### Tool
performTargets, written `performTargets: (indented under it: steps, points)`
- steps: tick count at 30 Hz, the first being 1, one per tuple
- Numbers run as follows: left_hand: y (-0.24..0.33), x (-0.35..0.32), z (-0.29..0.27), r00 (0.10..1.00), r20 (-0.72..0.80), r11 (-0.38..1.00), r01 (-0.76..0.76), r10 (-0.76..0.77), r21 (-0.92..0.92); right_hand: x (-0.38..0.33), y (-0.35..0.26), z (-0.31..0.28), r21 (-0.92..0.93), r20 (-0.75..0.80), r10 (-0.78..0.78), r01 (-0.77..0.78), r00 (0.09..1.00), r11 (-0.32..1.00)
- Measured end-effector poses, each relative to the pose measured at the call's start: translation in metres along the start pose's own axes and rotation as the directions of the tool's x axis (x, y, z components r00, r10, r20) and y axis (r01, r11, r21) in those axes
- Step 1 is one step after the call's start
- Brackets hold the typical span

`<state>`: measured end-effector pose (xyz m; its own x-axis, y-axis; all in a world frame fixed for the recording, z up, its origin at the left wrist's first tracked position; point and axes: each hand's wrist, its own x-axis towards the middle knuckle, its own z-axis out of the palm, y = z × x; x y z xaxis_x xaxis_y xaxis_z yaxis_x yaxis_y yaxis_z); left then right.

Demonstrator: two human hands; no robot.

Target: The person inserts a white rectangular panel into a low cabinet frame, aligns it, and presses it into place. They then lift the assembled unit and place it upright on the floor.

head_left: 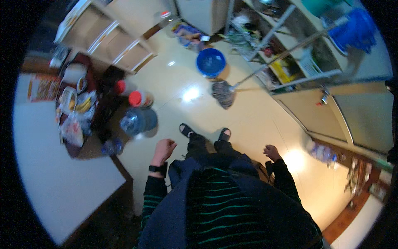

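Observation:
My left hand [166,148] hangs over the floor at my left side, its fingers curled in with no object visible in them. A dark band circles that wrist. On the other side my right hand [272,152] is also loosely closed, and I see nothing held in it. Neither hand touches anything. Nearest to the left hand stands a big blue-tinted water jug [139,121]. Ahead of my feet lies the grey head of a mop [224,94], its long handle slanting up to the right across a shelf. A blue basin [210,62] sits just beyond the mop head.
Two containers with red lids [135,98] stand beyond the jug. Bananas [84,104] and bags crowd a dark surface at left. An open metal shelf rack [298,76] holds vegetables at the far right. Bottles in plastic wrap [322,152] lie by the right wall.

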<state>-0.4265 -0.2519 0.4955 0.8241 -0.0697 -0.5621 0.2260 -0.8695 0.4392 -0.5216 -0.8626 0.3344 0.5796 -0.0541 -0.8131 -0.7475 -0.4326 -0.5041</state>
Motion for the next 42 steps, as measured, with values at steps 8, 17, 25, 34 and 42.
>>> performTargets:
  steps: [8,17,25,34,42]
  points:
    - [-0.004,0.006,-0.023,1.0,0.015,0.999,0.025,-0.025,-0.027,-0.015,-0.033,0.036,-0.078,-0.157,-0.152,0.141,0.976,0.987]
    - [0.0,0.019,-0.025,0.998,0.064,1.0,-0.014,0.014,-0.002,-0.021,0.021,0.05,-0.52,-0.067,-0.299,0.223,0.952,0.825]
    - [0.019,0.017,-0.014,0.996,0.076,0.999,-0.046,0.046,0.0,-0.022,0.068,0.046,-0.173,-0.172,-0.04,0.009,0.984,0.985]
    - [0.032,0.008,-0.011,0.996,0.081,0.999,-0.03,0.027,0.032,-0.006,0.092,0.04,-0.046,-0.184,-0.073,0.066,0.98,0.997]
    - [0.033,0.004,-0.002,0.995,0.057,0.996,-0.084,0.082,0.041,-0.022,0.079,0.029,0.354,-0.065,-0.01,0.033,0.998,0.934]
